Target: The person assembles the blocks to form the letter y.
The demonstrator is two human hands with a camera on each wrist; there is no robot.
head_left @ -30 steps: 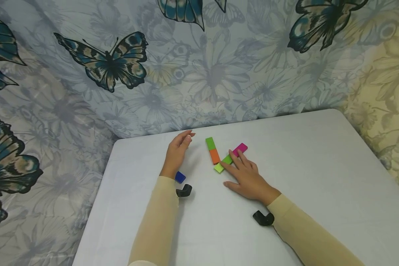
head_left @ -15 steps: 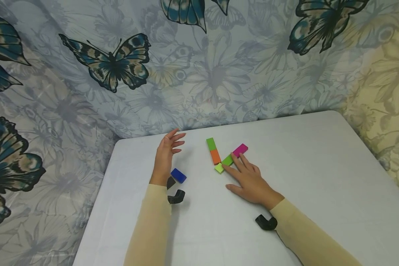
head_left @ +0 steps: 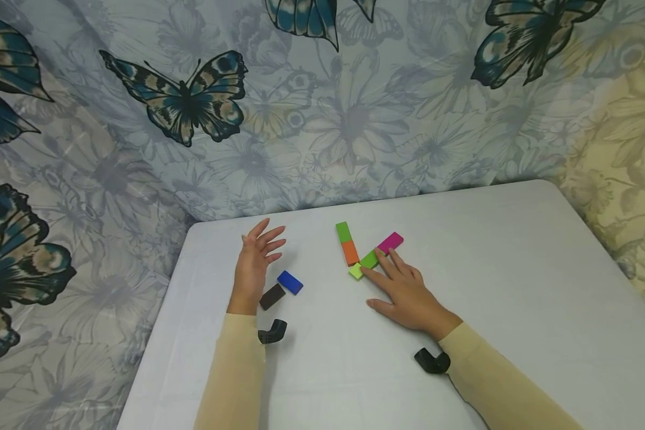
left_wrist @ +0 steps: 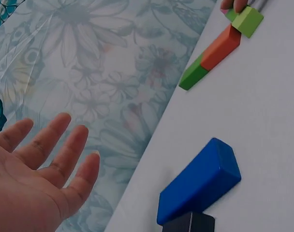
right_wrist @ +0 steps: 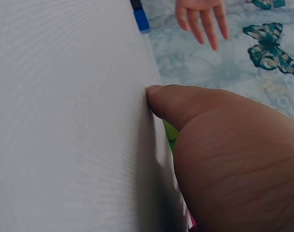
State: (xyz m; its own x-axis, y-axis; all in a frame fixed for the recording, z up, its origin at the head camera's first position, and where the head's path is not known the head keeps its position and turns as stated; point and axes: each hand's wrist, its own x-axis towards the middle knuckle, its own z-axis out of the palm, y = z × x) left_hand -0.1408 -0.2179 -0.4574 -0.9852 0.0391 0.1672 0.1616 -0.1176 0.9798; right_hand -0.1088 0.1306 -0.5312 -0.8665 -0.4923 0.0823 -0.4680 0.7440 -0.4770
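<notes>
My right hand (head_left: 408, 292) lies flat over a slanted row of blocks, its fingertips touching the green block (head_left: 369, 259) and reaching the magenta block (head_left: 390, 242). At the row's lower end a lime block (head_left: 356, 272) meets an orange block (head_left: 350, 253), which continues into another green block (head_left: 343, 232). My left hand (head_left: 252, 269) is raised above the table with fingers spread and holds nothing. Beside it lie a blue block (head_left: 290, 282) and a black block (head_left: 272, 297), their corners close together. In the left wrist view the blue block (left_wrist: 200, 181) appears large below the palm.
The white table (head_left: 516, 269) carries all the blocks. Behind it hangs a butterfly-patterned cloth (head_left: 349, 119), meeting the table's back edge. Black wrist mounts (head_left: 432, 361) sit at both sleeve cuffs.
My left hand has moved left, away from the coloured blocks, and its fingers have spread. The blue and black blocks have come into view beside it. The right hand stays almost still.
</notes>
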